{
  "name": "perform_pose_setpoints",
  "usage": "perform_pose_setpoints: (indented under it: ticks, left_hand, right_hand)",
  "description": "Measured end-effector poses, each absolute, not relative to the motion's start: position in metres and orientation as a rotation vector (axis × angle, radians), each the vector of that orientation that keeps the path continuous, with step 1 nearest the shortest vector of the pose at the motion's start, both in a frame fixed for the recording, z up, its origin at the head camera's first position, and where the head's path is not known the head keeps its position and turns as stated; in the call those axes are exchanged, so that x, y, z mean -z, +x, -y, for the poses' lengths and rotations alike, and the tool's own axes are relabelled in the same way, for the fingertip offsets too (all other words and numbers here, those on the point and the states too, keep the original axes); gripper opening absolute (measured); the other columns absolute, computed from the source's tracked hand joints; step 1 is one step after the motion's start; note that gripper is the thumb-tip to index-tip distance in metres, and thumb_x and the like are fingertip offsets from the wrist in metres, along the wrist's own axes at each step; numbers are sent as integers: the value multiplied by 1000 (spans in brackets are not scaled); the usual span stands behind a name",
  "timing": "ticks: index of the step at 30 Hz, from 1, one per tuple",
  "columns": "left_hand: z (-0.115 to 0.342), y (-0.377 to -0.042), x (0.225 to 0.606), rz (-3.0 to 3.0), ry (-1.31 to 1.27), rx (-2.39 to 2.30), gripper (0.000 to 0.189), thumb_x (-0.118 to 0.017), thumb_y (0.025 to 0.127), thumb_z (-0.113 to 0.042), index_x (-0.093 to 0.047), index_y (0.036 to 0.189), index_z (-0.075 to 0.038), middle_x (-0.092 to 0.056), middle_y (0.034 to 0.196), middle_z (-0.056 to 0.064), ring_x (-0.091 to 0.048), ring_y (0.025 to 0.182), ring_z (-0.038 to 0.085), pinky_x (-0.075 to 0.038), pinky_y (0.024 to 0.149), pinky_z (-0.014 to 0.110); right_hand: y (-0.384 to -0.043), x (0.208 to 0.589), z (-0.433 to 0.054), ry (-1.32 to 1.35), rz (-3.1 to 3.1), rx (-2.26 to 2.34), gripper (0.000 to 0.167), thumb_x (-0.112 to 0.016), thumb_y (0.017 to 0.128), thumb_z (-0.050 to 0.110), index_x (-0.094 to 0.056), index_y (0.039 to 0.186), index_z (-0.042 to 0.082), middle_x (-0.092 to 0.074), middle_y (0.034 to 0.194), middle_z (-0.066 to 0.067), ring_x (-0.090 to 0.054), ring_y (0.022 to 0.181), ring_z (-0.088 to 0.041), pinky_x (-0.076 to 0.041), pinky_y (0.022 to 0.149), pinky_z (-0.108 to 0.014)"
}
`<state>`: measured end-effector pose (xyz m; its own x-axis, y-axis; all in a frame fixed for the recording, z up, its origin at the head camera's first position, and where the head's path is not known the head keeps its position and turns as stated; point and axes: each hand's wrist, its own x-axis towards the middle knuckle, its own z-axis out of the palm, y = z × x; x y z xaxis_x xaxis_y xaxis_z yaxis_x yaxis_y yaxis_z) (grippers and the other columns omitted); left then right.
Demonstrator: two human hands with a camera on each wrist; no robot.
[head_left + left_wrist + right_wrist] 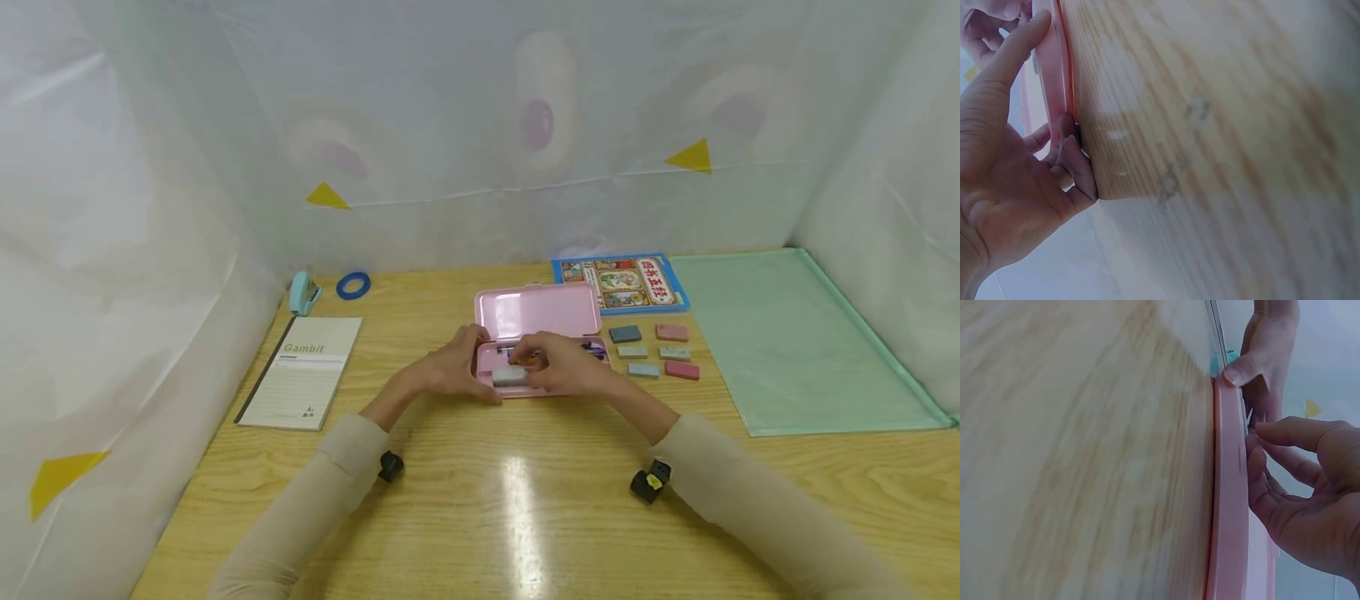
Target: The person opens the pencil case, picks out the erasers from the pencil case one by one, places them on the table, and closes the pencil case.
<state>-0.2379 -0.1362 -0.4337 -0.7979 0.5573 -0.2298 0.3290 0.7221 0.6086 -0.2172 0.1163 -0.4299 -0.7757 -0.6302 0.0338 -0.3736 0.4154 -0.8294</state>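
The pink case [489, 358] lies flat on the bench [450, 517] straight ahead of me, its long axis running left to right and its lid [536, 310] tipped back on the far side. My left hand [457, 367] grips its left end, thumb at the near corner. My right hand [562, 364] reaches in over its near wall, fingers curled beside the grey block [508, 377] inside; I can't tell whether they pinch anything. The block lies just left of those fingers, nearer my right hand than my left. Pens [596, 350] lie in the case's far right. Right of the case are six small blocks [642, 371], then a green pouch [817, 350]; behind its right end, a book [622, 287]. Left of it: a notebook [303, 383], blue tape [353, 297] and a stapler [301, 296].
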Motion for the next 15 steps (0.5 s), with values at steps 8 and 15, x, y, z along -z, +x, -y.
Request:
perform_pose_setpoints:
  ticks: [8,15]
  left_hand:
    - [136,-238,435,-2536,687,-768,95,-92,74,-49,-34,138,-11,-41,130,10,-52,111,22,-48,95,36]
    - [136,-238,434,-2527,688,-787,95,-93,73,-47,-34,138,-10,-42,128,10,-52,111,23,-47,96,37]
  right_hand:
    - [-217,432,-97,-868,-2550,1177,26,-72,77,-9,-69,98,7,-66,97,-6,-58,91,-20,-50,82,-35]
    - [-214,430,-105,-755,-2588,1210,26,-70,74,-4,-69,97,9,-65,90,-4,-54,77,-16,-47,72,-33]
